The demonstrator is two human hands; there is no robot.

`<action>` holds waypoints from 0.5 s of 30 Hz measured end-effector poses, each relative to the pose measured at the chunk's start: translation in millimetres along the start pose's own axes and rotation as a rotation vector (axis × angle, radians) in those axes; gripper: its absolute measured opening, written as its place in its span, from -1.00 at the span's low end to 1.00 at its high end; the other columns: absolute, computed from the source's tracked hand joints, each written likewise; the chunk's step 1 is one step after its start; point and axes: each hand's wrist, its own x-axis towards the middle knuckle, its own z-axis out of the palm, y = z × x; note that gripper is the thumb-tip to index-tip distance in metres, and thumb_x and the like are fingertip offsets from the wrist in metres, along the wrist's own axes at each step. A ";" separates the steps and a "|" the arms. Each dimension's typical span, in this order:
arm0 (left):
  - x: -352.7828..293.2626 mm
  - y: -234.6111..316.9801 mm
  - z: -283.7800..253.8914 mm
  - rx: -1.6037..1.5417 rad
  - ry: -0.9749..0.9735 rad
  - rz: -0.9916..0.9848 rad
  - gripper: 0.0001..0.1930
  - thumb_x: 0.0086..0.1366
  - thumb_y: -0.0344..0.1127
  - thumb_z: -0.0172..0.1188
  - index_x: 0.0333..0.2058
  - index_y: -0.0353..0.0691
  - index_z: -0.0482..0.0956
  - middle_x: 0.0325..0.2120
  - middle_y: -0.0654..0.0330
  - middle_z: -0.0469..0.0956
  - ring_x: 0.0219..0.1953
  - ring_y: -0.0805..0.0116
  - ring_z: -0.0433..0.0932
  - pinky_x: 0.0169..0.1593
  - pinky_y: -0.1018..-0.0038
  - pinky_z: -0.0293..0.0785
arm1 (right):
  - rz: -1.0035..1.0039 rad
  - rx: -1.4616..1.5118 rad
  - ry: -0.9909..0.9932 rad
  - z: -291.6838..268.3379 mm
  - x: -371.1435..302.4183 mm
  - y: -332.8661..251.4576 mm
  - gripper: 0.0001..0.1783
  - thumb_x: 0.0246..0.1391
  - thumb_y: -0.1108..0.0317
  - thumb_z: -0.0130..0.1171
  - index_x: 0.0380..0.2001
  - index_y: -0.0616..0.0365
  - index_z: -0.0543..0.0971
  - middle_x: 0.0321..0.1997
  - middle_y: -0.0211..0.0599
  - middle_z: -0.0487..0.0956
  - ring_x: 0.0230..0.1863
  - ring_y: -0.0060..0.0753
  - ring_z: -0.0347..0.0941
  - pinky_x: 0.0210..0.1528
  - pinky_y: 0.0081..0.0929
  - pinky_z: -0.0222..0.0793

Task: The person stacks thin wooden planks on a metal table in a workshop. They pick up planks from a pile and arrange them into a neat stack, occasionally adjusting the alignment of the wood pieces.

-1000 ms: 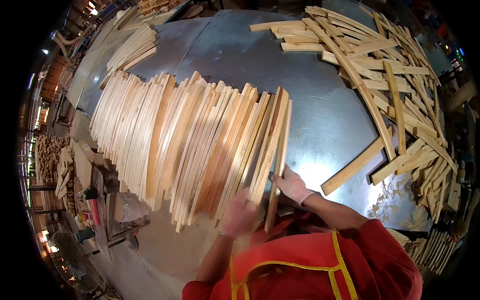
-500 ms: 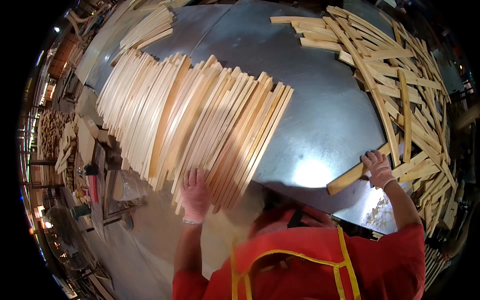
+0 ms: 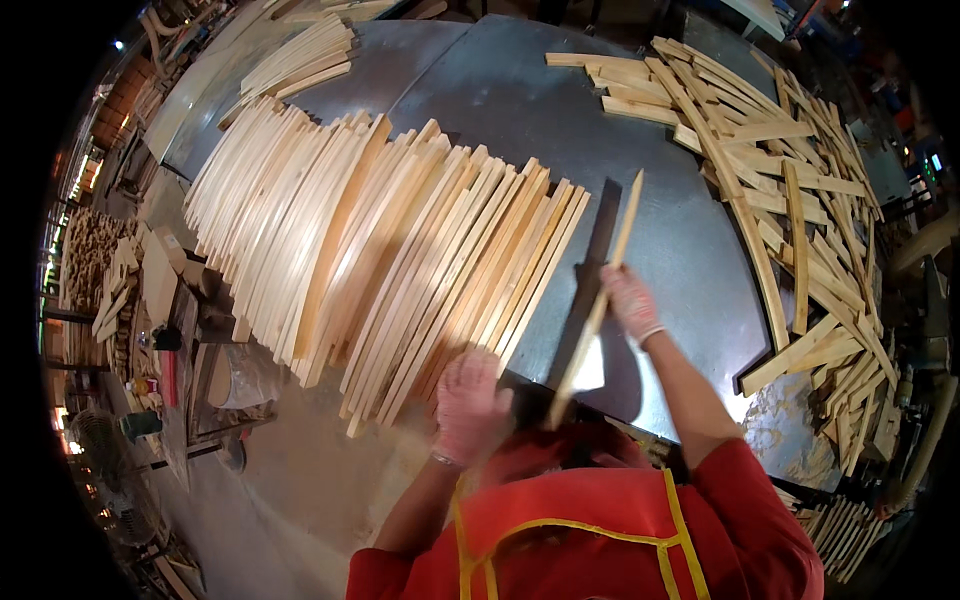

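Observation:
My right hand [image 3: 632,305], in a pale pinkish glove, grips a wooden strip [image 3: 577,362] near its middle. The strip is raised on edge above the metal table, and its dark shadow falls to the left of it. A long row of pale wooden strips [image 3: 400,230] lies side by side to the left, their near ends jutting past the table edge. Against the near ends at the row's right side rests my left hand [image 3: 470,405], gloved too, fingers extended and holding nothing.
A loose, crisscrossed heap of wooden strips [image 3: 800,190] covers the right side of the metal table [image 3: 500,90]. A smaller bundle of strips [image 3: 300,55] lies at the far left. Sawdust [image 3: 790,440] is scattered at the near right corner. A fan [image 3: 100,450] stands at the lower left.
My right hand has lifted a strip from beside the heap and carried it left toward the row. My left hand has slid right along the near ends.

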 end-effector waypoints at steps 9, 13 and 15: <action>28.8 2.7 26.3 0.150 -0.045 0.109 -0.37 0.07 -0.15 0.38 0.17 -0.04 0.52 0.12 0.21 0.46 0.23 0.11 0.44 0.24 0.02 0.37 | -0.480 -0.530 0.217 16.7 97.8 -64.2 -0.64 0.36 0.19 0.04 0.08 0.06 0.64 0.14 0.05 0.68 0.19 0.23 0.56 0.21 0.03 0.48; 36.4 7.9 23.4 0.104 -0.056 0.058 -0.41 0.10 -0.15 0.40 0.15 -0.02 0.53 0.06 0.23 0.50 0.17 0.08 0.48 0.18 0.02 0.38 | -0.543 -1.012 -0.049 13.1 150.3 -123.3 -0.53 0.31 0.30 0.11 0.27 -0.04 0.52 0.18 0.00 0.69 0.22 0.16 0.58 0.23 0.03 0.50; 40.5 10.0 20.3 0.037 -0.032 0.017 -0.44 0.13 -0.14 0.40 0.13 -0.01 0.54 0.03 0.22 0.51 0.13 0.05 0.49 0.14 0.02 0.39 | -0.529 -1.191 -0.224 17.3 159.6 -143.7 -0.44 0.26 0.30 0.17 0.33 -0.05 0.48 0.19 -0.01 0.69 0.27 0.11 0.57 0.24 -0.01 0.50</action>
